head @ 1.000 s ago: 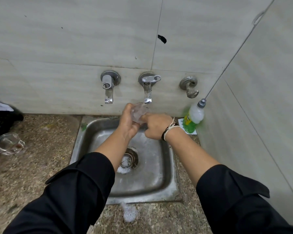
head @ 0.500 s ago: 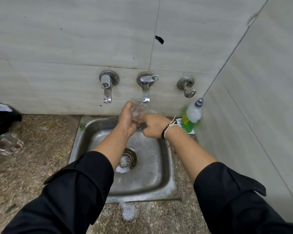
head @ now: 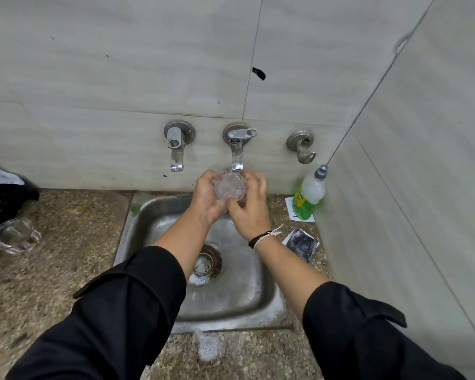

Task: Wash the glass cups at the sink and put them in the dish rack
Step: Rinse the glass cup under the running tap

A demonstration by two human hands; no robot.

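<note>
Head view: left hand (head: 206,197) and right hand (head: 251,212) both curl around wet glass cup (head: 229,187) under middle tap (head: 237,152). Risk: soapy glass slips, drops into steel sink (head: 239,294), chips.

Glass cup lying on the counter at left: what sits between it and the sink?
In the head view, only bare speckled counter lies between the glass cup on the counter and the sink rim. Nothing stands on that stretch.

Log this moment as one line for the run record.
step: rinsing | glass cup under middle tap, held by left hand and right hand | second cup on counter, left
</note>
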